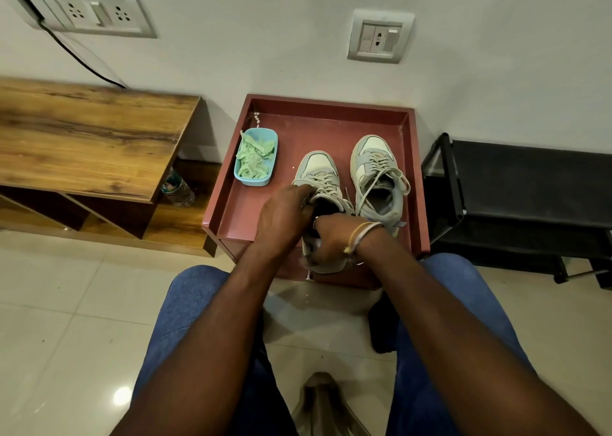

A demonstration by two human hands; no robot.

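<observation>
Two grey and white sneakers stand on a reddish low table [231, 210] with a raised rim. The left sneaker [318, 170] is under both my hands. My left hand [281, 217] grips its collar at the left side of the opening. My right hand [331, 237], with bangles on the wrist, curls over the heel end and holds it. The right sneaker [377, 177] stands free beside it, its laces loose. A light blue tub [256, 155] of green crumpled pieces sits at the table's left.
A wooden bench [86, 141] with open shelves stands to the left, a plastic bottle [177, 189] beneath it. A black rack [523, 187] is at the right. Wall sockets [96, 13] and a black cable [76, 54] are on the wall. My knees in blue jeans are below.
</observation>
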